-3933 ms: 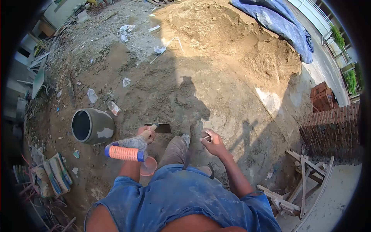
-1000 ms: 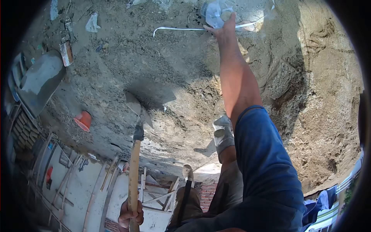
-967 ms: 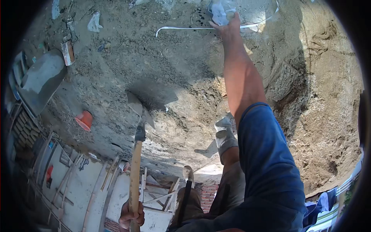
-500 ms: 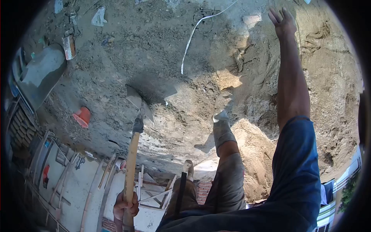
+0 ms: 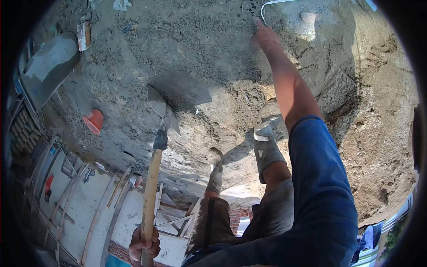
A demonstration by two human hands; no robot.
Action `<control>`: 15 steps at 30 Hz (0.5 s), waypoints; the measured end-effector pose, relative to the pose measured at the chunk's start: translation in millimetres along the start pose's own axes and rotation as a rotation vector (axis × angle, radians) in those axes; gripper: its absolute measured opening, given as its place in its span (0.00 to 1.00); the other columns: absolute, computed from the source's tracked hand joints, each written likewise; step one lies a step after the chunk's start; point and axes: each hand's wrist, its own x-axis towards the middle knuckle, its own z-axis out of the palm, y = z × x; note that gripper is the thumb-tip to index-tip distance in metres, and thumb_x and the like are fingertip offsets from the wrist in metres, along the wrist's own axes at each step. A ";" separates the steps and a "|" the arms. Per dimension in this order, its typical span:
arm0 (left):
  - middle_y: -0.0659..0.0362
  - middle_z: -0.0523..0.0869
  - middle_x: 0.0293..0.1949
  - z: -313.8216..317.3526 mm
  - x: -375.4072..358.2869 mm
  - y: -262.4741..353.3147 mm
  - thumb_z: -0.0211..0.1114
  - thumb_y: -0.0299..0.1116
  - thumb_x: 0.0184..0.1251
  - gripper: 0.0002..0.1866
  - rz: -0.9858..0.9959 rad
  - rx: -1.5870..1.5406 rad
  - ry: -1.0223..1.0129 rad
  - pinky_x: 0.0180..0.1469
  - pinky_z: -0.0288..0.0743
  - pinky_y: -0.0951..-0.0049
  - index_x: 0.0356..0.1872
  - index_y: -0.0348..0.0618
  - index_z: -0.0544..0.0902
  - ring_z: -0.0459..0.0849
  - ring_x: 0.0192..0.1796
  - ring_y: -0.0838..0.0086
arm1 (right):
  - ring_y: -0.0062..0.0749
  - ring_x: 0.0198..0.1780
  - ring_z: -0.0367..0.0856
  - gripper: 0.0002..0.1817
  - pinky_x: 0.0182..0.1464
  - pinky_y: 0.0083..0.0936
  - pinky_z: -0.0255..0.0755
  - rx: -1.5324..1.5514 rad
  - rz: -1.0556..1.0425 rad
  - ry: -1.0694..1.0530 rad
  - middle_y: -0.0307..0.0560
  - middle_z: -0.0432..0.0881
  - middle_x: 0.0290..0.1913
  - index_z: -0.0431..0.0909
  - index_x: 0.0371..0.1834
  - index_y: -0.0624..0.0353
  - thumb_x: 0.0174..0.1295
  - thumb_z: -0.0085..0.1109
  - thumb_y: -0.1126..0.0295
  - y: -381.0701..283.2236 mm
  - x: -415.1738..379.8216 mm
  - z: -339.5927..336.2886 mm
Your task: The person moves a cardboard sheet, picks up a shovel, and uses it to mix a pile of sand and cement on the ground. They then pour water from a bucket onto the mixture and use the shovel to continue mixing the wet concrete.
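Observation:
My left hand (image 5: 144, 244) is wrapped around the wooden handle of a shovel (image 5: 151, 191) at the lower left. The shovel's metal blade (image 5: 162, 109) points away from me, low over the dirt, with a dark shadow beside it. My right arm is stretched far forward. At its end, my right hand (image 5: 267, 39) has a finger extended toward the upper middle, with the other fingers partly hidden. A thin white strip (image 5: 263, 10) curves just beyond the hand, its near end close to the knuckles in this view.
An orange bucket (image 5: 94, 121) lies tipped at left. Beyond it are a grey rounded tub (image 5: 51, 66) and a brick piece (image 5: 83, 36). Wooden poles (image 5: 95, 218) lie at lower left. My boots (image 5: 267, 142) stand on uneven, muddy ground, with sandy dirt (image 5: 378, 160) at right.
My right hand has swung left from the upper right, its fingers less spread. The white strip has shifted up and away. My left hand keeps its hold on the shovel; my legs have shifted.

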 end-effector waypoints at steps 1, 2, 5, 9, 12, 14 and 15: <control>0.52 0.72 0.26 -1.3 1.6 -1.6 0.60 0.22 0.37 0.31 -0.007 -0.015 0.006 0.10 0.65 0.75 0.50 0.27 0.64 0.70 0.13 0.72 | 0.46 0.59 0.69 0.27 0.55 0.43 0.67 -0.107 0.032 -0.024 0.49 0.66 0.60 0.61 0.62 0.35 0.57 0.53 0.58 0.5 8.5 2.8; 0.52 0.71 0.25 -3.2 2.8 -3.9 0.58 0.21 0.37 0.36 -0.018 -0.028 -0.012 0.10 0.62 0.75 0.57 0.31 0.59 0.68 0.13 0.73 | 0.46 0.59 0.69 0.27 0.55 0.43 0.67 -0.119 0.017 -0.033 0.49 0.66 0.60 0.61 0.62 0.35 0.57 0.53 0.58 3.4 12.3 4.4; 0.52 0.70 0.25 -6.3 3.7 -13.7 0.59 0.21 0.37 0.34 -0.021 -0.060 -0.041 0.10 0.63 0.75 0.53 0.30 0.61 0.69 0.13 0.73 | 0.46 0.60 0.69 0.23 0.59 0.46 0.59 -0.361 -0.102 0.101 0.43 0.66 0.60 0.63 0.60 0.34 0.59 0.48 0.63 22.7 11.7 -4.1; 0.53 0.71 0.19 7.5 4.4 -10.4 0.62 0.25 0.37 0.19 0.016 -0.034 0.017 0.10 0.66 0.75 0.33 0.27 0.69 0.70 0.12 0.73 | 0.28 0.63 0.66 0.20 0.62 0.43 0.53 -0.695 -0.050 0.282 0.34 0.60 0.66 0.64 0.60 0.41 0.65 0.36 0.60 80.2 29.6 -63.0; 0.55 0.71 0.18 13.0 5.1 -3.2 0.63 0.26 0.37 0.18 -0.008 0.010 0.011 0.10 0.65 0.76 0.31 0.29 0.69 0.69 0.12 0.74 | 0.52 0.62 0.64 0.31 0.64 0.56 0.47 0.030 0.423 0.709 0.53 0.57 0.66 0.63 0.61 0.43 0.50 0.49 0.53 136.6 63.0 -184.5; 0.55 0.71 0.22 10.6 1.8 -0.3 0.62 0.27 0.37 0.18 -0.012 0.034 -0.016 0.11 0.64 0.78 0.32 0.30 0.68 0.69 0.13 0.75 | 0.48 0.63 0.61 0.35 0.62 0.54 0.53 0.027 0.246 0.953 0.55 0.61 0.64 0.63 0.61 0.47 0.44 0.53 0.53 238.3 120.1 -259.5; 0.55 0.71 0.22 10.9 0.9 1.6 0.62 0.27 0.37 0.18 -0.011 0.033 -0.011 0.11 0.64 0.78 0.32 0.30 0.68 0.69 0.13 0.75 | 0.55 0.59 0.66 0.40 0.60 0.40 0.58 -0.242 -0.089 1.169 0.58 0.67 0.60 0.60 0.63 0.57 0.45 0.54 0.49 274.2 128.9 -288.7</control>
